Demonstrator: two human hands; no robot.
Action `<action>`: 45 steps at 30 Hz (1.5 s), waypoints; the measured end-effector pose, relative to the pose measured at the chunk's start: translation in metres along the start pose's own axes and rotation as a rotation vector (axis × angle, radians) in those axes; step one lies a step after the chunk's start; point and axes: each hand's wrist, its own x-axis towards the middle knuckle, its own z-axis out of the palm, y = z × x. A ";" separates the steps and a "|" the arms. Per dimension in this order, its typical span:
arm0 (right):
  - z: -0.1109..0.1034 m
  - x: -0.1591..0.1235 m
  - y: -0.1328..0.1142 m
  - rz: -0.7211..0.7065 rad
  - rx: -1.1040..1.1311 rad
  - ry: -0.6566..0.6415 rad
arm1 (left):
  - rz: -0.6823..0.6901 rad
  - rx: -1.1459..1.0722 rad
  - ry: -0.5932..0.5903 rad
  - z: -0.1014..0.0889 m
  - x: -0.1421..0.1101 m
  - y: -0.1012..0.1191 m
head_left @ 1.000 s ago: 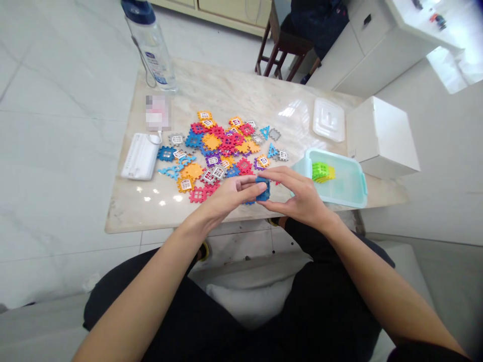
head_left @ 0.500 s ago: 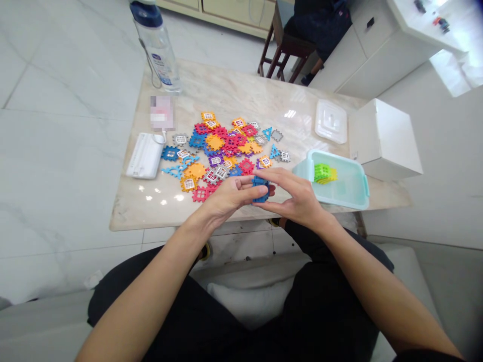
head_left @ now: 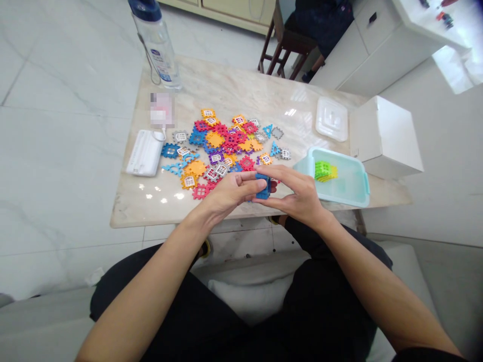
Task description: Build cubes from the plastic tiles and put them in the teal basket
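Note:
Between both hands, above the table's front edge, is a small stack of blue interlocking building tiles (head_left: 263, 190). My left hand (head_left: 237, 189) is closed on the stack, its thumb lying across the near face. From the other side my right hand (head_left: 296, 192) grips the same stack, with fingers at the top and thumb at the bottom. Just beyond the hands spreads a pile of notched plastic tiles (head_left: 215, 140) in red, orange, blue, purple and grey, some with white window inserts. The fingers partly hide the stack.
Right of the hands stands a pale teal bin (head_left: 349, 193) holding green and yellow tiles (head_left: 323, 171). A clear lid (head_left: 331, 119) and white box (head_left: 387, 136) lie behind it. A water bottle (head_left: 162, 50) and white power bank (head_left: 145, 153) are at left. A person sits on a stool (head_left: 289, 42).
Both hands still hold the blue stack, which has shifted very slightly and turned a little in the fingers. The pile and bin contents look the same.

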 end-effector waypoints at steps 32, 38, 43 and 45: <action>0.003 0.012 -0.002 -0.036 -0.134 0.033 | 0.082 0.260 0.128 -0.008 -0.012 0.023; 0.004 0.010 0.003 0.038 -0.292 0.016 | 0.306 0.623 0.446 0.003 -0.012 0.013; 0.011 0.007 0.002 0.046 -0.347 -0.003 | 0.376 0.782 0.595 0.009 -0.010 0.000; 0.014 0.007 0.001 0.050 -0.360 -0.013 | 0.368 0.787 0.615 0.008 -0.010 0.000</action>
